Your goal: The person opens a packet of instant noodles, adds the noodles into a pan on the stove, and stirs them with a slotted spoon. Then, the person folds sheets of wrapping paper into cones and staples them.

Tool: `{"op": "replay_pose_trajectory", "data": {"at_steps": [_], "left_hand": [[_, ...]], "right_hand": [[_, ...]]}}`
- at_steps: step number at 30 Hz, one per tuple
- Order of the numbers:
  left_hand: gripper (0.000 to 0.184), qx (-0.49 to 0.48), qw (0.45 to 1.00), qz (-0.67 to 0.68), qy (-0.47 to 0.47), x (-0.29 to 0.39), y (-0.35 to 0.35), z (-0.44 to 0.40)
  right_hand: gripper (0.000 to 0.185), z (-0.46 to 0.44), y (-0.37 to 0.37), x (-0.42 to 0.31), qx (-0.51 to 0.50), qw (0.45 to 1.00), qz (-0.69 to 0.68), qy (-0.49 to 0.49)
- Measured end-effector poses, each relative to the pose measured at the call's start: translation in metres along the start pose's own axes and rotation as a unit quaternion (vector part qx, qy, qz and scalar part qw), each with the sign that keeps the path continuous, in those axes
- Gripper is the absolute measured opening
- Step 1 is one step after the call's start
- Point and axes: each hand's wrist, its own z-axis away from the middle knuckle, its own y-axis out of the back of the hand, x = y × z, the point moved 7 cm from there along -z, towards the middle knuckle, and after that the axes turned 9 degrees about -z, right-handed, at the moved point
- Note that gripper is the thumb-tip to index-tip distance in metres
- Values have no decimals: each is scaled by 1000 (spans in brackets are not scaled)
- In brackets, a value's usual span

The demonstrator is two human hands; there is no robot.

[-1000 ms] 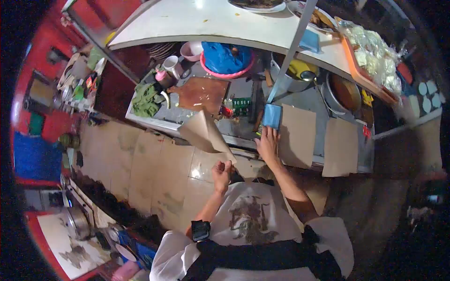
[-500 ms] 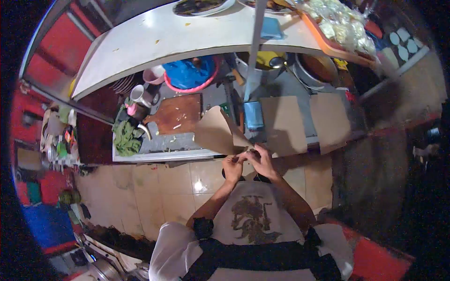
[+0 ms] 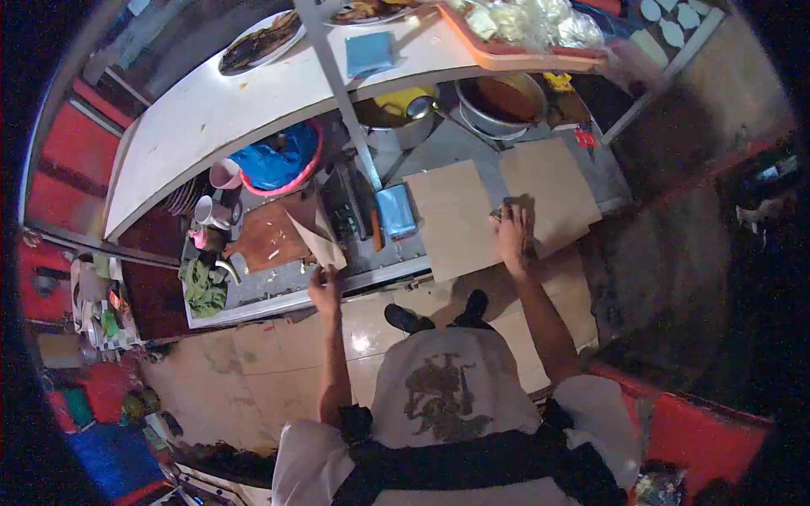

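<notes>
My left hand is closed on the lower end of a folded piece of brown paper, at the counter's front edge beside a wooden cutting board. Over the flat brown paper sheets, my right hand has its fingers bent together. Something small and dark shows at those fingertips, too small to name. Between the hands lies a blue plastic packet, with a knife along its left side.
Behind the sheets stand a pot of reddish-brown liquid and a pot with a ladle. A pink basin with a blue bag sits back left. The raised white shelf bears plates of food and an orange tray. A metal post rises mid-counter.
My hands, together at the paper before, are now apart. The left has carried the folded paper leftward; the right has moved right, over the flat sheets. The view has turned and shifted right.
</notes>
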Motion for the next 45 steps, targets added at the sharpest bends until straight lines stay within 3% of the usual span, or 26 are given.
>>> {"op": "replay_pose_trajectory", "data": {"at_steps": [1,2,3,4,5,7,8,9,10,11,12,14,16,19,21,22,24,26,30,33,34,35,37,40,43,45], "left_hand": [[39,-10,1000,-29,-6,-2,0,-3],[39,-9,999,-33,-8,-5,-5,-1],[36,84,994,-43,-59,0,2,3],[34,176,977,-52,-109,6,10,11],[34,178,976,-54,-110,13,7,21],[28,194,969,-41,-146,50,-2,57],[26,83,995,-9,-50,57,-20,72],[22,94,993,-52,-52,59,-37,89],[22,4,1000,28,-9,46,-65,101],[23,-70,992,96,39,68,-86,121],[27,-160,975,122,99,70,-110,137],[34,-268,925,213,166,81,-149,160],[34,-267,925,221,154,86,-175,167],[32,-272,923,223,155,99,-192,166],[33,-179,958,176,137,95,-188,162],[33,-180,959,172,137,88,-192,163],[34,-76,955,203,202,60,-185,162],[35,-99,944,251,192,61,-184,165],[32,-139,916,318,201,77,-186,164],[27,-186,894,348,212,82,-192,158],[25,-203,928,269,158,86,-189,155],[21,-208,926,269,165,70,-195,148],[18,-199,930,262,161,68,-193,144],[18,-231,911,295,175,70,-193,143],[11,-225,875,394,171,86,-195,149],[12,-248,880,384,127,78,-197,144]], "right_hand": [[48,-4,-1,6,18,996,77,34],[50,-6,-4,13,16,998,60,23],[50,0,-11,14,15,998,57,22],[50,11,-18,1,37,994,-23,99],[49,26,-21,-14,59,978,-102,175],[48,67,3,-69,-95,933,-101,333],[48,76,-7,-63,-94,932,-104,334],[45,86,-32,-55,-134,919,-121,350],[43,89,-53,-49,-173,904,-139,366],[43,88,-61,-45,-171,902,-142,369],[39,80,-74,-29,-230,911,-242,241],[36,77,-73,-22,-287,891,-334,108],[30,77,4,-65,-73,910,-184,365],[36,80,-30,-46,-123,904,-184,366],[38,75,-23,-46,-119,897,-210,370],[37,75,-11,-52,-134,905,-171,365],[37,76,-8,-55,-148,914,-135,352],[29,80,-12,-54,-96,913,-116,380],[26,71,-27,-50,-115,902,-173,379],[22,81,-26,-53,-117,904,-56,407],[24,82,-26,-54,-134,904,-73,399],[27,82,-26,-56,-148,903,-87,394],[44,80,-20,-57,-253,904,-215,270],[48,76,15,-68,-257,912,-255,192],[47,86,-20,-65,-257,909,-263,197],[46,83,-12,-79,-300,883,-287,221]]}}
